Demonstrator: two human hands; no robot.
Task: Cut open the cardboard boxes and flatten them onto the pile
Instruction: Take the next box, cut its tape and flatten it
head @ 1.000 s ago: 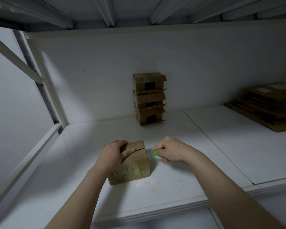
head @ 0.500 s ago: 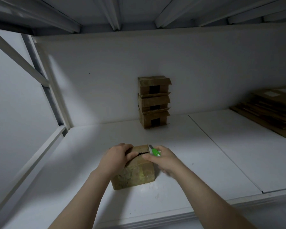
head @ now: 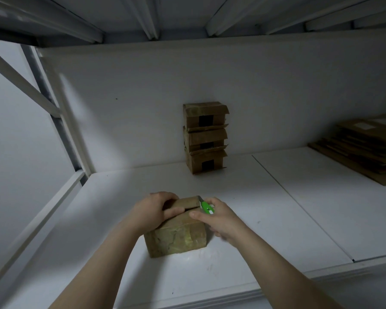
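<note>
Small taped box sits on the white shelf, near its front edge. Left hand grips the box's top left, thumb across the top flap. Right hand is against the box's right side and holds a green cutter at its far right top corner; blade contact unclear. Stack of three boxes stands behind the box at the back wall. Pile of flattened cardboard lies well apart, far right of the box.

Probably a storeroom: white metal shelving with crossbracing at left, stacked cardboard boxes centre, flattened cardboard pile at right.
</note>
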